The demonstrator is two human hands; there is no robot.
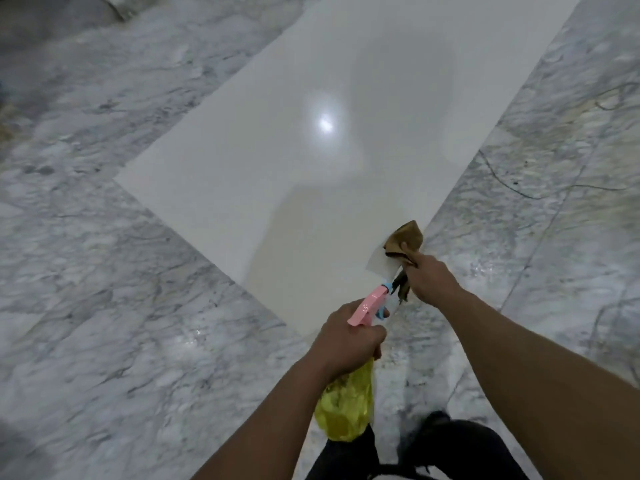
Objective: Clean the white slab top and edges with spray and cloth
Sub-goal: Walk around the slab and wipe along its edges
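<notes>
On the left, grey veined marble floor (104, 271) lies around the white slab (294, 168), which lies flat on it and reaches from the near corner, by the hands, up to the far right. The slab top is glossy and shows a round light reflection. The left hand (346, 337) grips a spray bottle (346, 407) with yellow body and pink head; what is inside I cannot tell. The right hand (433, 282) holds a crumpled brown cloth (407, 240) at the slab's right edge.
</notes>
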